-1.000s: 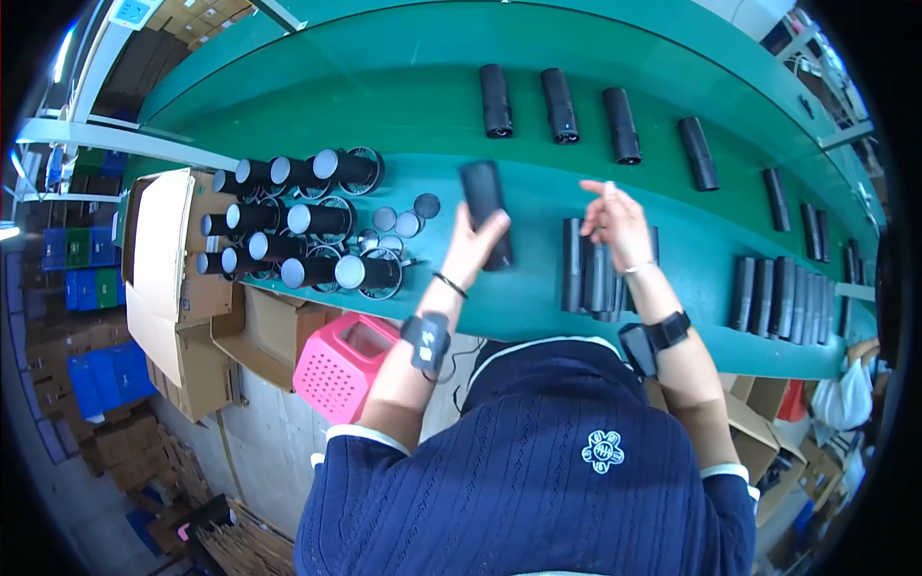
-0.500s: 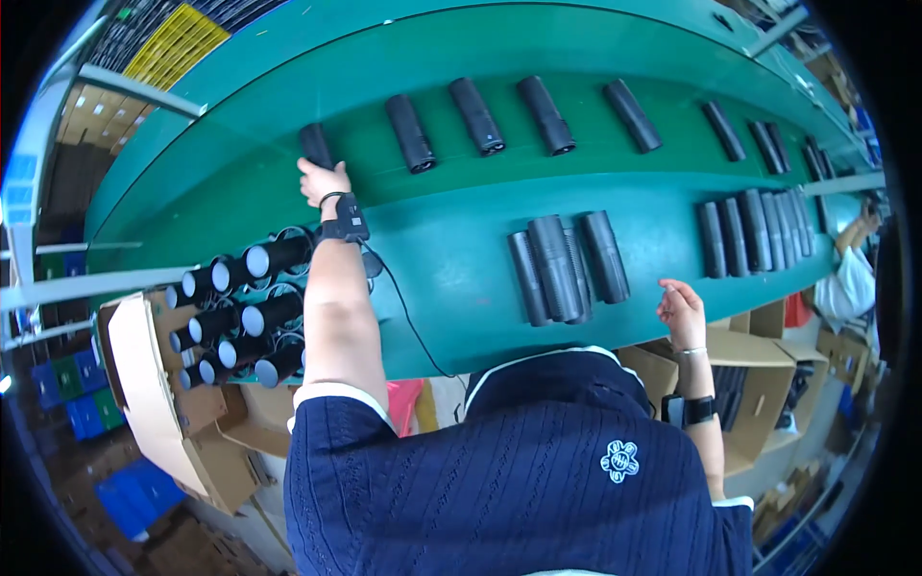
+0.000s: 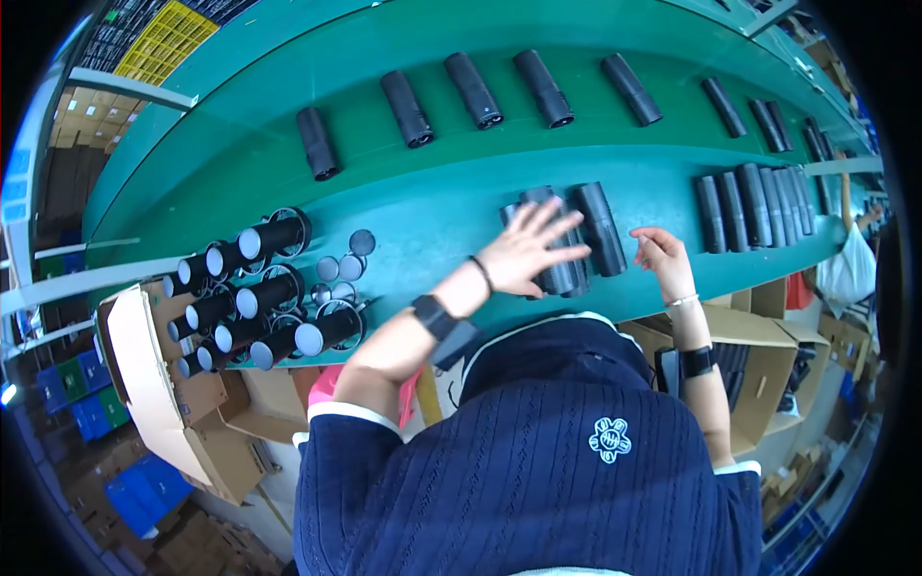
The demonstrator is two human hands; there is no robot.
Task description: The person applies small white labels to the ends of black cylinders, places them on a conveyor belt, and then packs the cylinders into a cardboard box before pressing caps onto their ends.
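Far black cylinders point(image 3: 473, 91) were already spaced; near cluster point(image 3: 599, 228) lay bunched under left hand point(image 3: 521, 253), fingers spread; right hand point(image 3: 667, 265) curled, grip unclear

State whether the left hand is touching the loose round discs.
Apart: the head view shows green tabletop between the left hand and the loose round discs.

I've got a yellow plastic grid crate point(image 3: 166, 43) at 10 o'clock, plus a bulging white plastic bag point(image 3: 848, 274) around 3.
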